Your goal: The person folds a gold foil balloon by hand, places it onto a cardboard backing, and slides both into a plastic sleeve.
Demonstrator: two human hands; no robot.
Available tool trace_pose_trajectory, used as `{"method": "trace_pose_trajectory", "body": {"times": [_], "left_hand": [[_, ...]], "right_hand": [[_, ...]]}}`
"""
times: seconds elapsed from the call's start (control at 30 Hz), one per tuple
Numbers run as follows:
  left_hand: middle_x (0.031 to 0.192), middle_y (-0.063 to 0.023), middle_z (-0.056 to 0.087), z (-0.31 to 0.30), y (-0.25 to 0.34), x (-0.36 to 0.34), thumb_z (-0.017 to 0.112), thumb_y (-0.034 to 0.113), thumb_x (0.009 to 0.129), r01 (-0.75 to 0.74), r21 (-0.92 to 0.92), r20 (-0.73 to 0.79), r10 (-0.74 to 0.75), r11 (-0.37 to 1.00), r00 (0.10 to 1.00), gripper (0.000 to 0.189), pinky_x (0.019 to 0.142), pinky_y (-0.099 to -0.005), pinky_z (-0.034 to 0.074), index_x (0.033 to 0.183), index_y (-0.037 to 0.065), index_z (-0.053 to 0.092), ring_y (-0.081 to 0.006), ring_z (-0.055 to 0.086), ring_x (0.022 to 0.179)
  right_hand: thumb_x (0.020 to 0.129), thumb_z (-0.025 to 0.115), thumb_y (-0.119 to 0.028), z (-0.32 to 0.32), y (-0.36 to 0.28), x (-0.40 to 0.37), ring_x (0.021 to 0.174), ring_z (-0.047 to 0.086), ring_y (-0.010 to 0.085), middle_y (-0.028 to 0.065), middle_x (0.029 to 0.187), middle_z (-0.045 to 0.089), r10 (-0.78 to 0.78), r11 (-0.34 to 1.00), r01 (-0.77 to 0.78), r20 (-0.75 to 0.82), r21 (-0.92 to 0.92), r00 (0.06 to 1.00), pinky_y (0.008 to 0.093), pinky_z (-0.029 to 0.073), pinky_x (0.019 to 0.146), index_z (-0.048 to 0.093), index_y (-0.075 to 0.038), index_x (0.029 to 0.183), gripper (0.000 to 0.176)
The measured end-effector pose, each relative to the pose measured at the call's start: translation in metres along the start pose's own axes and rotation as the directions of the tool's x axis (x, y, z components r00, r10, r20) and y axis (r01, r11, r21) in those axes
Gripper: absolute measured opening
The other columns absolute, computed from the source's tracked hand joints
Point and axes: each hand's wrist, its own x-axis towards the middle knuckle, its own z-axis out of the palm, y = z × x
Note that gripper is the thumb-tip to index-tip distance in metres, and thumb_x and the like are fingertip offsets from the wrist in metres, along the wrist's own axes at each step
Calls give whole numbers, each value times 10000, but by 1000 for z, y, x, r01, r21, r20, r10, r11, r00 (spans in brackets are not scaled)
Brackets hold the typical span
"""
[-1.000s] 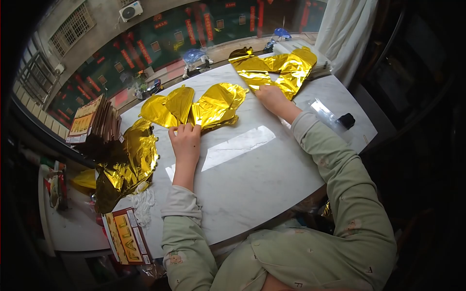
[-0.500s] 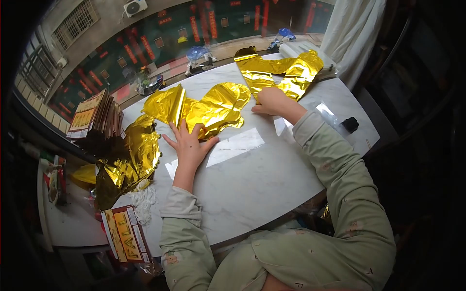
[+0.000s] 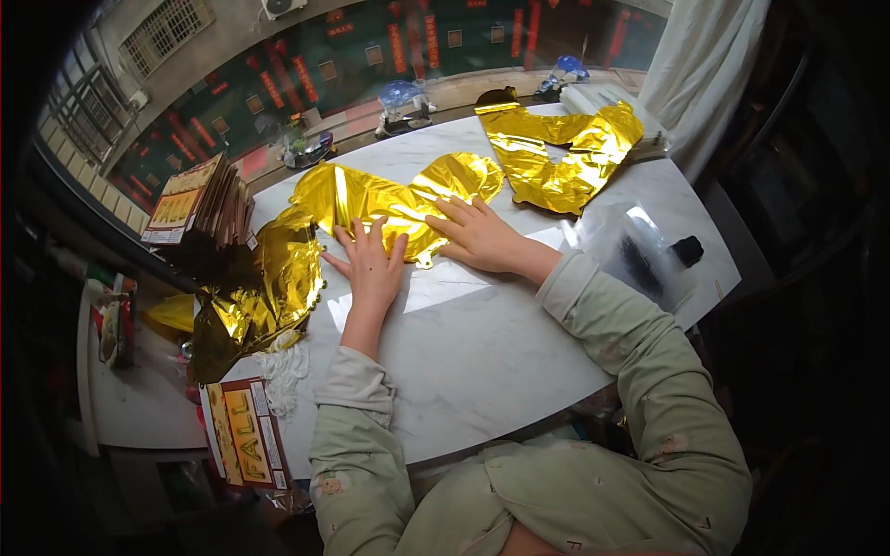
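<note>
In the head view I see the left hand [image 3: 373, 271] and right hand [image 3: 484, 239] touching gold foil [image 3: 375, 196]; a second foil [image 3: 556, 185] lies farther right on the table [image 3: 501, 357].

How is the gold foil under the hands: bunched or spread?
Spread: the gold foil lies wide and wrinkled on the table, left hand and right hand at its near side. Hidden folds: cannot tell.

My left hand [image 3: 371, 269] and right hand [image 3: 482, 238] hide parts of the middle gold foil [image 3: 394, 206], so I can't see how it lies beneath them. The far gold foil [image 3: 564, 181] covers part of the pale stack [image 3: 607, 100]. Small print on the FALL packet [image 3: 246, 435] is too tiny to read. The top edge cuts off the air conditioner [image 3: 281, 6]; the bottom, my green top [image 3: 575, 491].
</note>
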Motion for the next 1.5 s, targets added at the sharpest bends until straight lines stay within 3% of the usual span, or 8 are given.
{"method": "trace_pose_trajectory", "body": {"times": [0.23,0.33,0.43,0.63,0.77,0.83,1.1,1.5], "left_hand": [[1681,-195,358,-5,-5,2,574,561,1028,-76,174,96,60,982,994,701,1133,-849,-73,1574,129,492,-500,146,1597],[1738,-168,285,-7,-4,4,545,587,1037,-89,160,170,62,983,983,725,1187,-794,-33,1620,167,441,-471,130,1616],[1743,-169,272,-6,-7,5,542,592,1037,-114,126,196,88,985,977,739,1225,-749,29,1628,161,435,-489,152,1606],[1738,-174,282,5,-24,15,565,571,1029,-216,117,138,199,969,970,743,1267,-669,110,1630,153,434,-494,176,1598],[1725,-172,316,-7,-1,14,644,499,998,-369,264,-90,403,891,911,728,1268,-661,151,1612,155,461,-472,245,1582],[1693,-160,377,-9,21,7,695,460,963,-416,24,-3,416,909,909,700,1262,-661,188,1590,217,501,-454,323,1552],[1519,-82,602,13,33,3,627,241,1006,-502,20,-63,502,865,863,274,1245,-687,207,1247,239,759,-358,499,1458],[1586,-117,529,67,154,33,619,348,1022,-583,-151,-49,583,798,811,501,1267,-607,240,1482,155,582,-319,450,1500]], "right_hand": [[1070,535,-471,-29,-5,0,1552,345,379,218,1656,393,109,993,-102,124,-66,986,576,263,1255,468,-129,1587,623],[1020,635,-338,-35,11,-2,1281,604,419,277,1384,620,105,988,-89,-131,128,986,499,513,1051,693,6,1254,420],[965,684,-289,-70,35,-7,1148,678,411,242,1230,709,407,911,-398,68,-109,911,488,563,954,746,-14,1156,340],[844,704,-153,-60,75,-28,870,732,419,218,912,756,434,871,-433,-53,-233,900,528,583,801,782,-9,889,170],[823,683,-124,-53,97,-30,840,721,425,243,870,737,358,913,-370,-94,-175,929,521,576,788,781,-1,865,163],[822,688,-144,-51,108,-29,793,709,427,253,814,715,385,908,-398,-120,-129,915,510,567,753,773,6,823,173],[770,820,-159,-64,126,-28,693,734,319,195,777,750,457,888,-455,-249,71,854,426,564,677,799,8,825,177],[921,812,-263,-61,149,-43,644,599,105,37,740,703,776,499,-608,-6,617,631,318,477,579,805,23,922,287]]}}
